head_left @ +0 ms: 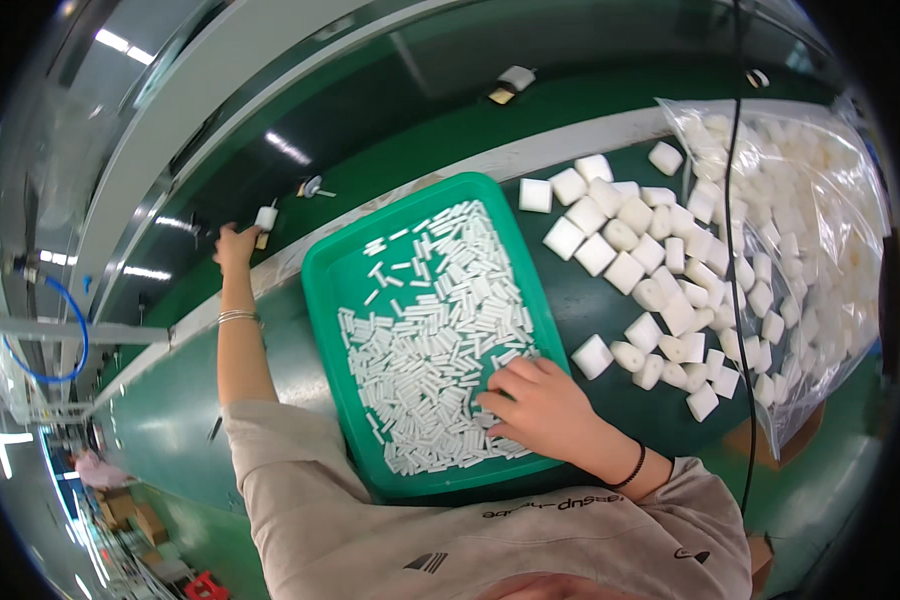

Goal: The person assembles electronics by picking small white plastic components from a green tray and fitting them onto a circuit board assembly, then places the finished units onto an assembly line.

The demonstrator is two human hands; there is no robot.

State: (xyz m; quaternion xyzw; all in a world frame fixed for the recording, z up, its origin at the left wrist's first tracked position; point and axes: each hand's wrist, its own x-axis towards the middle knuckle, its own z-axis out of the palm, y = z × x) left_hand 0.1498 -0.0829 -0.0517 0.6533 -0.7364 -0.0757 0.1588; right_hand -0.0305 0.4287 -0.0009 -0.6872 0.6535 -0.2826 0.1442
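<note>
My left hand (236, 247) is stretched far out to the left over the dark green conveyor belt (390, 150). Its fingers close at the edge of a small part with a white cylinder (266, 218) and a tan piece. My right hand (542, 405) reaches into a green plastic tray (327, 300), its fingers bent down into a pile of short white tubes (440, 340). Whatever lies between those fingertips is hidden. The tubes are heaped toward the tray's right and near sides, and thinner at its far left.
White rounded foam-like blocks (625, 272) spill from a clear plastic bag (820, 300) right of the tray. A black cable (735, 200) hangs in front of them. More small parts (513, 84) sit on the belt, behind a pale rail (560, 135). A blue hose (85, 345) curves at left.
</note>
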